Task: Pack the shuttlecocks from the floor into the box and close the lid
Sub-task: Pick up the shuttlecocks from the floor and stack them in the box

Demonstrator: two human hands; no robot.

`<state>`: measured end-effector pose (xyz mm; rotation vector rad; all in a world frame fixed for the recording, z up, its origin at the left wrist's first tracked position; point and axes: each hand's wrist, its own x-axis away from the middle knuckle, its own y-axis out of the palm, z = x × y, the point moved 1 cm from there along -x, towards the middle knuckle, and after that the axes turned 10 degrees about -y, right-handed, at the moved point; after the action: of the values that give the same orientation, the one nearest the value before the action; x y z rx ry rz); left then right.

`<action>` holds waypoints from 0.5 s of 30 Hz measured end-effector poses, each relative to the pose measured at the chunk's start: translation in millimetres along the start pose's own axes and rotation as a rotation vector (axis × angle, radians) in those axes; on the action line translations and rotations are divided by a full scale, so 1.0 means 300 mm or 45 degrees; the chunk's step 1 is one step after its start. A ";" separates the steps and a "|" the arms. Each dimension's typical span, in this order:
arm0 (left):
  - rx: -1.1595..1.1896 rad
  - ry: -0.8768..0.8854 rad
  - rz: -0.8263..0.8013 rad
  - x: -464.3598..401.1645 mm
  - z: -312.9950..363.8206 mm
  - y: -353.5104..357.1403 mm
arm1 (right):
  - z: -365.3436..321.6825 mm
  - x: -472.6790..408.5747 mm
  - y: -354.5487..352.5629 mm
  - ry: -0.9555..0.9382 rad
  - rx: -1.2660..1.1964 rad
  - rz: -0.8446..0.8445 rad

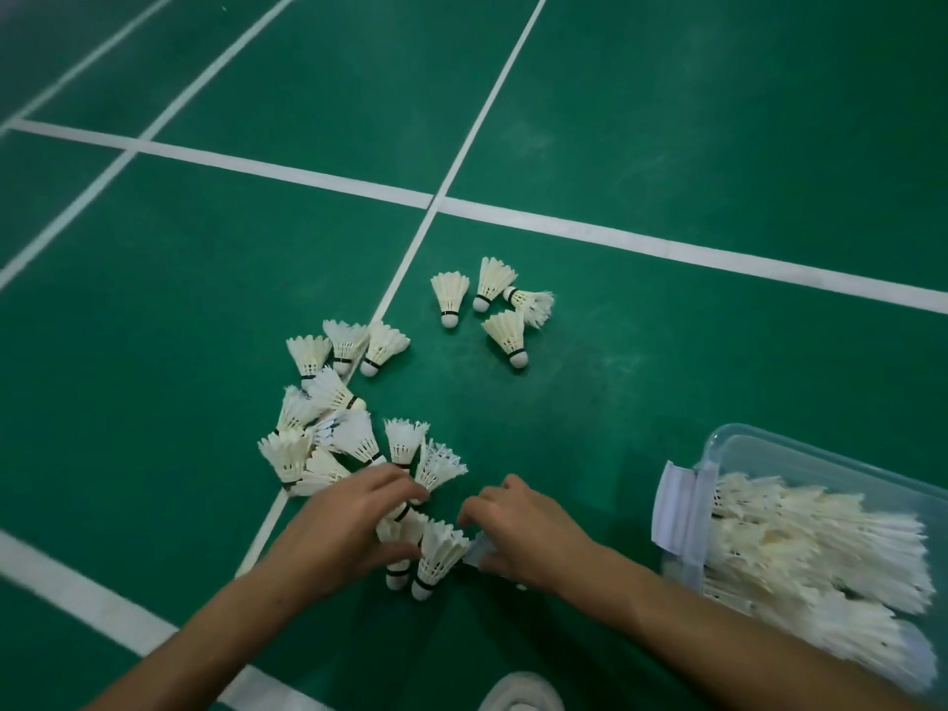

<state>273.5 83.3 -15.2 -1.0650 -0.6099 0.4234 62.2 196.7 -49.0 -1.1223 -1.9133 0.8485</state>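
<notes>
- The left hand (349, 520) is curling over a small bunch of shuttlecocks (426, 556) on the green floor (667, 146), fingers and thumb closing around their feathered skirts.
- The right hand (518, 531) is pressing in on the same bunch from the other side, its fingers bent against the feathers; whether it is truly gripping one I cannot tell.
- Two of the bunch are pointing their corks toward the camera, lying just below the left hand's thumb.
- A larger pile of loose shuttlecocks (328, 428) is lying beyond the left hand, partly across a white court line (410, 248).
- A further group of four shuttlecocks (492, 310) is sitting well apart, farther out on the floor.
- The clear plastic box (738, 443) is standing to the right of the right hand, lidless and already holding many shuttlecocks, with a white latch (672, 505) hanging on its near end.
- A white shoe toe (520, 692) is showing at the bottom edge.
</notes>
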 end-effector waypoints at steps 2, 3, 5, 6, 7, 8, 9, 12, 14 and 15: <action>-0.035 -0.003 -0.009 0.028 0.011 0.063 | 0.003 -0.006 0.035 -0.031 0.060 0.017; -0.050 -0.027 0.002 0.035 0.016 0.086 | 0.004 -0.009 0.051 -0.040 0.069 0.032; -0.060 -0.108 0.029 0.035 0.013 0.118 | 0.002 -0.016 0.075 -0.056 0.029 0.076; -0.058 -0.150 0.043 0.030 0.009 0.128 | 0.000 -0.020 0.085 -0.061 0.010 0.104; -0.052 -0.186 0.046 0.025 0.005 0.136 | -0.003 -0.023 0.094 -0.061 -0.006 0.129; -0.040 -0.209 0.039 0.019 0.001 0.144 | -0.006 -0.026 0.101 -0.058 -0.018 0.143; -0.016 -0.216 0.022 0.014 -0.004 0.153 | -0.008 -0.028 0.107 -0.054 -0.021 0.143; 0.101 -0.190 -0.059 -0.002 -0.022 0.166 | -0.012 -0.026 0.095 -0.041 -0.051 0.085; 0.190 -0.156 -0.104 -0.018 -0.028 0.154 | -0.013 -0.012 0.063 -0.039 -0.090 0.088; 0.222 -0.141 -0.118 -0.025 -0.023 0.140 | -0.012 -0.001 0.042 -0.042 -0.099 0.104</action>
<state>270.9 92.4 -57.5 -0.8480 -0.7045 0.4480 70.6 202.0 -57.5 -1.2471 -1.9530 0.8476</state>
